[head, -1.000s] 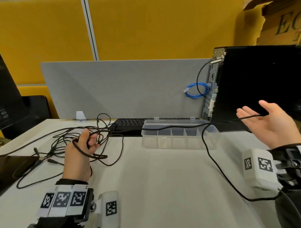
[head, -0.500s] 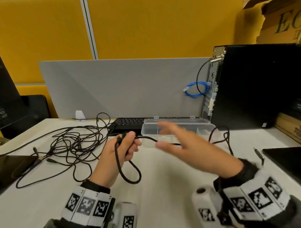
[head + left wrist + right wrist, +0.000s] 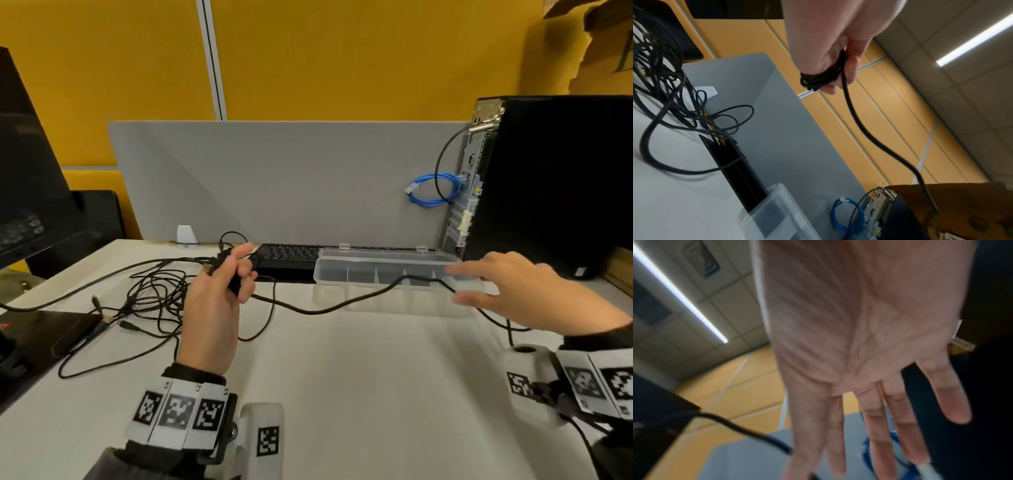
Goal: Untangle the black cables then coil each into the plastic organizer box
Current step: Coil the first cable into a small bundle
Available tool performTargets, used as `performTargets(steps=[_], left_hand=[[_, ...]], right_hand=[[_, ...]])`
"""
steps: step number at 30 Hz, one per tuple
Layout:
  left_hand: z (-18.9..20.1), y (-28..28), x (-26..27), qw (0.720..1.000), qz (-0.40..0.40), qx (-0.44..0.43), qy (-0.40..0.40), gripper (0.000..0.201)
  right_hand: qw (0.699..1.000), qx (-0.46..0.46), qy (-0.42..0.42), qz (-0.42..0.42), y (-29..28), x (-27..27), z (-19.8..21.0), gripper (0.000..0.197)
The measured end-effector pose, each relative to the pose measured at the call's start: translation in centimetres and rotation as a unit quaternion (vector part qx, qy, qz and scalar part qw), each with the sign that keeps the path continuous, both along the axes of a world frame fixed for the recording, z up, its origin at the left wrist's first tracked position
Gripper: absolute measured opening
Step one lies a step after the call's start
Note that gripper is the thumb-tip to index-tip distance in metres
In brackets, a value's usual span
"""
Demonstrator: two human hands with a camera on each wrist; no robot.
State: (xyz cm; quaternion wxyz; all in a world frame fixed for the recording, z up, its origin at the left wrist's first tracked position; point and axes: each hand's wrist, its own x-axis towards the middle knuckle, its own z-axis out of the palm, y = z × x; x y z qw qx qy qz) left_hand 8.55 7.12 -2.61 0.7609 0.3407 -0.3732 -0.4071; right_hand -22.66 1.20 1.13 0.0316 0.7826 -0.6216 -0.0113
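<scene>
Several turns of black cable [image 3: 819,79] are wound round the fingers of the left hand [image 3: 219,301], which is clenched on that small coil left of centre in the head view; from the coil one strand [image 3: 342,306] sags across the white table [image 3: 359,383] toward the right hand [image 3: 520,294], passing under its fingers at the right of the frame; that hand is spread flat with straight fingers [image 3: 888,426], gripping nothing, and whether it touches the strand cannot be told; the plastic organizer box [image 3: 387,270] stands open at centre right, just behind the strand, its compartments holding no cable; the remaining tangle of black cables [image 3: 147,294] lies at the left of the table, beside the keyboard [image 3: 287,255].
</scene>
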Motion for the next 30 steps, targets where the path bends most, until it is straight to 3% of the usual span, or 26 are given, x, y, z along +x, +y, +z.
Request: performTargets(steps=[3, 6, 8, 11, 15, 17, 20, 23, 27, 30], left_hand=[[-0.1, 0.3, -1.6, 0.999, -0.012, -0.009, -0.040, 0.027], [-0.6, 0.3, -2.9, 0.996, -0.040, -0.014, -0.076, 0.030], [-0.8, 0.2, -3.3, 0.995, -0.060, -0.015, -0.072, 0.030], [-0.8, 0.3, -3.5, 0.996, -0.092, -0.009, -0.013, 0.031], [-0.6, 0.5, -3.6, 0.984, -0.160, -0.010, 0.080, 0.035], [-0.3, 0.7, -3.2, 0.971, -0.198, -0.019, 0.135, 0.039], [-0.3, 0.9, -2.7, 0.943, -0.282, -0.024, 0.176, 0.036], [-0.9, 1.4, -4.2, 0.933, -0.356, 0.030, 0.048, 0.034], [-2.1, 1.6, -6.1, 0.896, -0.385, 0.102, -0.198, 0.048], [-2.3, 1.4, -6.4, 0.896, -0.344, 0.118, -0.254, 0.049]], right_hand=[[0.975, 0.004, -0.182, 0.125, 2.9, 4.4, 0.7, 0.072], [0.945, 0.041, -0.206, 0.249, 5.8, 9.0, -0.4, 0.066], [0.921, 0.137, -0.213, 0.296, 6.5, 10.7, -1.7, 0.050], [0.871, 0.249, -0.273, 0.324, 5.7, 11.2, -3.5, 0.029], [0.818, 0.351, -0.324, 0.322, 4.6, 10.5, -4.6, 0.033], [0.807, 0.358, -0.338, 0.327, 4.2, 10.0, -4.5, 0.035], [0.841, 0.251, -0.379, 0.293, 2.7, 9.5, -4.9, 0.031], [0.886, 0.021, -0.395, 0.242, 0.9, 9.0, -4.9, 0.024], [0.866, -0.122, -0.439, 0.208, 1.1, 8.6, -3.6, 0.019], [0.844, -0.185, -0.458, 0.210, 2.8, 9.8, -3.0, 0.022]])
